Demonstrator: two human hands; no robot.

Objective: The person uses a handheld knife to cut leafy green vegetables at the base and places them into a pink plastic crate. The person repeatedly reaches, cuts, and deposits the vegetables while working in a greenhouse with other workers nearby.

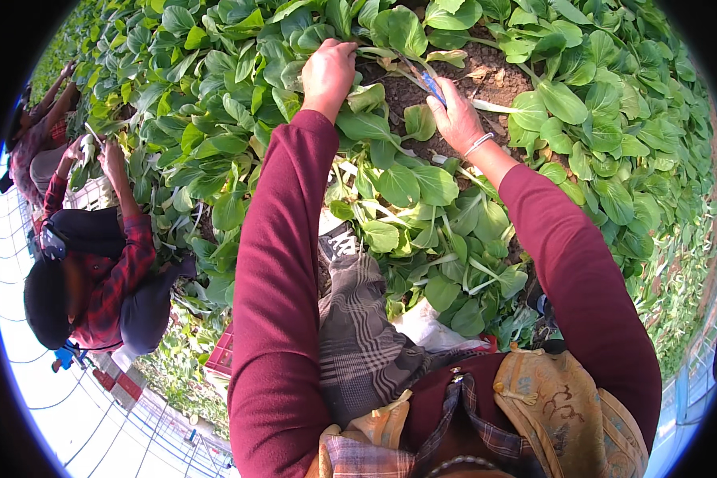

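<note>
My left hand (pixel 330 71) is closed at the base of a leafy bok choy plant among the standing greens, its fingertips partly hidden by leaves. In my right hand (pixel 457 116) is a knife with a blue handle (pixel 433 88); its narrow, soil-stained blade points up and left toward the pale stems beside my left hand. Brown soil (pixel 394 95) shows between the hands. Cut leaves with white stalks (pixel 421 185) lie loosely below them, in front of my knees.
Dense bok choy (pixel 615 113) grows at the right and top. At left, a co-worker in a checked shirt (pixel 110 299) crouches holding a plant and a blade; another person is beyond. A red crate (pixel 221 352) and white sack (pixel 430 325) lie near my legs.
</note>
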